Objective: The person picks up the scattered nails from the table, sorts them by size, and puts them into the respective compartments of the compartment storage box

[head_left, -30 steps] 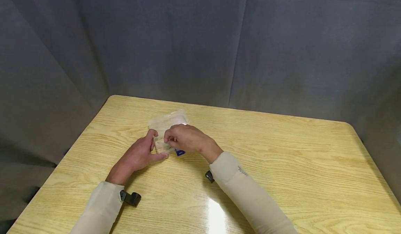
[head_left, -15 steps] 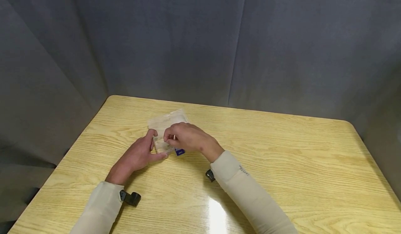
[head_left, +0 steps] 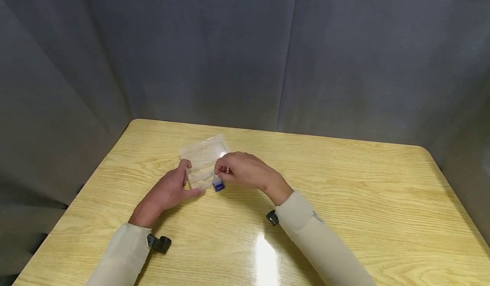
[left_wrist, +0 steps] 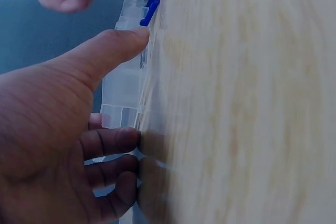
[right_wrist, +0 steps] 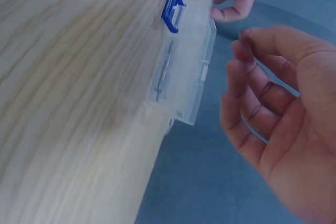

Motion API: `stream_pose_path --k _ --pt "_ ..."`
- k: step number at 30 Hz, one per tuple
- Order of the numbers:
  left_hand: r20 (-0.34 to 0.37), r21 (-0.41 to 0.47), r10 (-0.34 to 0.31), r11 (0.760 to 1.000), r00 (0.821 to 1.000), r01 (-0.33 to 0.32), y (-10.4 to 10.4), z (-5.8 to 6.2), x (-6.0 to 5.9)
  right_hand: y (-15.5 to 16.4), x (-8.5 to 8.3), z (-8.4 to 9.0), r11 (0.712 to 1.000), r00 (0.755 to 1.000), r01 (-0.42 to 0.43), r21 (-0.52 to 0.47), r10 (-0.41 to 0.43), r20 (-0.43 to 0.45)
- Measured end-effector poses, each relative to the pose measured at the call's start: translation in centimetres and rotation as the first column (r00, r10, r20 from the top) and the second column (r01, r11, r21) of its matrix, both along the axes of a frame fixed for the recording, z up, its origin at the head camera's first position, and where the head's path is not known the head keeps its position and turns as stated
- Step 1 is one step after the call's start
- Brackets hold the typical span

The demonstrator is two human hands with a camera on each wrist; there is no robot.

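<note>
A clear plastic compartment box (head_left: pixel 200 176) lies on the table with its transparent lid (head_left: pixel 203 150) folded back, away from me. On its near side, toward the right, is a blue latch (head_left: pixel 218 187). My left hand (head_left: pixel 172 188) grips the box's left end, thumb along the near side and fingers at the far side. Over the right part of the box hovers my right hand (head_left: pixel 249 171), apart from the box in the right wrist view. Its thumb and index fingertips (right_wrist: pixel 245 34) meet, other fingers loosely curled; whether something tiny sits between them cannot be seen.
The wooden table (head_left: pixel 344 201) extends widely to the right of the box. Its far edge meets a grey curtain (head_left: pixel 214 56), which also hangs along the left side. Each sleeve carries a black wrist camera (head_left: pixel 160 243).
My right hand has moved to the right, from over the box's middle to above its right part, uncovering more of the compartments and latch. My left hand keeps its grip.
</note>
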State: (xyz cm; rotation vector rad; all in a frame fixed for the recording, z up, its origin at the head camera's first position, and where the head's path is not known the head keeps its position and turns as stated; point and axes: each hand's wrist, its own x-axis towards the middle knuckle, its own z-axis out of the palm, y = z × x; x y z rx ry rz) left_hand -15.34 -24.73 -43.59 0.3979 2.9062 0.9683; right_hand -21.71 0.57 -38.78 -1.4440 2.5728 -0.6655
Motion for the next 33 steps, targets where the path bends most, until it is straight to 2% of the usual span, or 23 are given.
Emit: stream_pose_path --k 11,18,22,28,33 --pt "0.039 -0.052 0.039 0.998 0.998 -0.037 0.0 -0.1 -0.1 4.8 1.2 0.1 0.998 0.998 0.062 0.009 -0.062 -0.005" --pt "0.005 -0.063 0.029 0.998 1.000 -0.028 0.0 0.0 0.1 8.8 2.3 -0.1 0.992 0.992 0.127 0.012 -0.126 -0.012" --pt "0.022 -0.088 0.047 0.995 0.999 -0.045 0.0 0.1 0.1 11.0 2.9 -0.2 0.987 0.986 0.161 0.007 -0.161 -0.039" --pt "0.051 -0.098 0.065 0.993 0.997 -0.060 -0.2 0.2 0.4 13.5 3.6 -0.5 0.981 0.979 0.192 0.015 -0.190 -0.078" --pt "0.029 -0.141 0.069 0.988 0.997 -0.064 -0.3 0.7 1.0 14.7 4.4 -1.0 0.979 0.978 0.200 0.032 -0.198 -0.065"
